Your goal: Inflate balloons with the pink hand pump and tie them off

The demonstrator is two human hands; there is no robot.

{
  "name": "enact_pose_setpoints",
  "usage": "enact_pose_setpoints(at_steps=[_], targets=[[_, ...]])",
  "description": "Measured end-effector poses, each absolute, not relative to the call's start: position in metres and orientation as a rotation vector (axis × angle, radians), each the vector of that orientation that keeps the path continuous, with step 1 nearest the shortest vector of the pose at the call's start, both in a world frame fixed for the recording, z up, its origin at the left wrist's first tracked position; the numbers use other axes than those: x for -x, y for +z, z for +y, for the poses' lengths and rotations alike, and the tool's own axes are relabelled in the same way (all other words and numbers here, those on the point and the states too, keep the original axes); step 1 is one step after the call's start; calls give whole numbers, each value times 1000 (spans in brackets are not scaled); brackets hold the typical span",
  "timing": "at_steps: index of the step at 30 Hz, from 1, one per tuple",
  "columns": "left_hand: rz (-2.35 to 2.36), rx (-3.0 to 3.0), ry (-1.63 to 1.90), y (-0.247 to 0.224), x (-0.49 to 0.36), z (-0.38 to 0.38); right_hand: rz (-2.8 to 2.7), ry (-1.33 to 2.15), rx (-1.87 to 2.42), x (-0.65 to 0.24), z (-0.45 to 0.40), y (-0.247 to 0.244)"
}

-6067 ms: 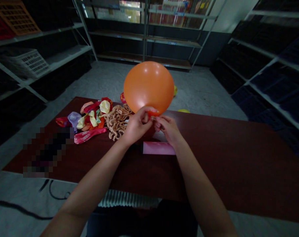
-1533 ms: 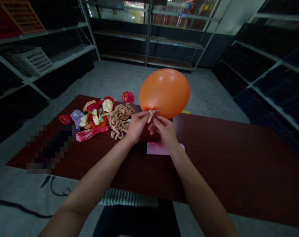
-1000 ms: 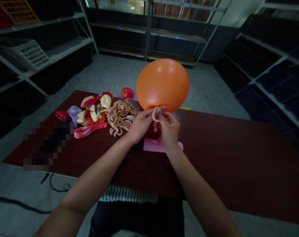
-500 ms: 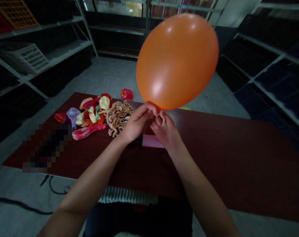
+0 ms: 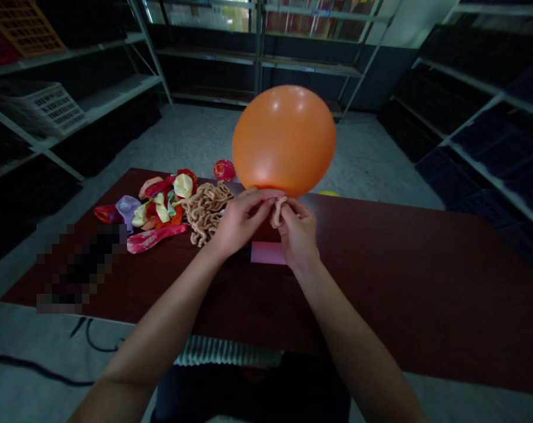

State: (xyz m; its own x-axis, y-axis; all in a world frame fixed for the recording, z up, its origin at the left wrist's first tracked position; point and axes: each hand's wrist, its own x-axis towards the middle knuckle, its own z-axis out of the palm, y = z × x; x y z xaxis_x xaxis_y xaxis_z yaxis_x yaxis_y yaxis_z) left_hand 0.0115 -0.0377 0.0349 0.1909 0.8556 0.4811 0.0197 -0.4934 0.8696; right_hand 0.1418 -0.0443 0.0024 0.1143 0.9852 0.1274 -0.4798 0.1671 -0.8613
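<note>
An inflated orange balloon [image 5: 284, 138] stands up from my hands over the dark brown table [image 5: 407, 276]. My left hand [image 5: 244, 220] is pinched at the balloon's neck, which its fingers hide. Close against it, my right hand [image 5: 299, 229] grips a short tan cord [image 5: 279, 210] between thumb and fingers. Beneath my right hand a pink cylinder [image 5: 268, 252] lies on the table. To the left sit a pile of tan cords [image 5: 204, 211] and a heap of deflated balloons [image 5: 160, 200] in several colours.
A red patterned balloon [image 5: 224, 170] and part of a yellow one [image 5: 329, 193] show past the table's far edge. Shelving with a white basket [image 5: 59, 108] stands at the left, and more racks at the back and right. A black cable [image 5: 37, 369] lies on the floor.
The orange balloon has tipped and appears lower, smaller and further left. My right hand has shifted slightly left, nearer my left hand, with the cord still between its fingers.
</note>
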Motion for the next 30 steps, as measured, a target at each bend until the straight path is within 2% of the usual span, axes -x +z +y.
enact_pose_setpoints(at_steps=[7, 15, 20, 30], targets=[[800, -1787, 1377, 36, -3, -38, -923, 1179, 860, -143, -45, 4], [817, -1280, 1470, 27, -17, -36, -1089, 1141, 829, -144, -49, 12], [851, -1189, 1527, 25, -29, -40, -1030, 1144, 850, -140, -49, 8], [836, -1300, 1470, 19, -33, -40, -854, 1331, 789, -143, -48, 11]])
